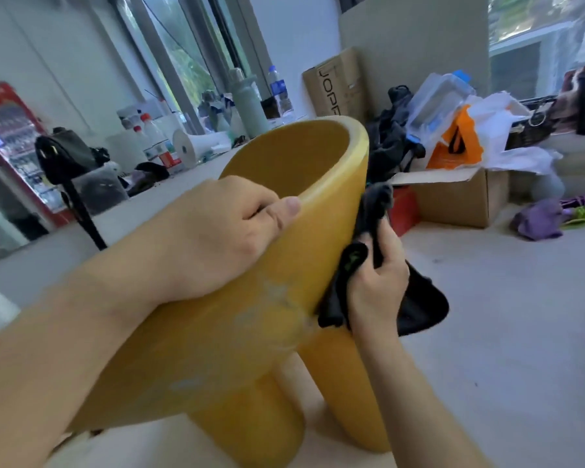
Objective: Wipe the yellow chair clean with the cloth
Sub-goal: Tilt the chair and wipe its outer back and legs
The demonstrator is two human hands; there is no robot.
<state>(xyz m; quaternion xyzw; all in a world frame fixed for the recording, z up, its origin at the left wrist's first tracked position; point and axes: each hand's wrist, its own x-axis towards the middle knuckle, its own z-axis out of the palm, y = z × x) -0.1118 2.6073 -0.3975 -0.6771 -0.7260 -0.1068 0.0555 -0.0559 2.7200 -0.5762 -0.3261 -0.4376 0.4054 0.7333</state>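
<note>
Yellow chair tilts between the hands, legs pointing down toward the floor. Left hand clamps the curved rim; right hand bunches the black cloth against the right flank, nearest the pale smears just left of it.

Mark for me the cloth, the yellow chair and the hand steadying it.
cloth (pixel 419 305), head view: dark fold hanging below the right hand.
yellow chair (pixel 321 211), head view: outer wall of the backrest.
left hand (pixel 217 231), head view: back of the hand.
</note>
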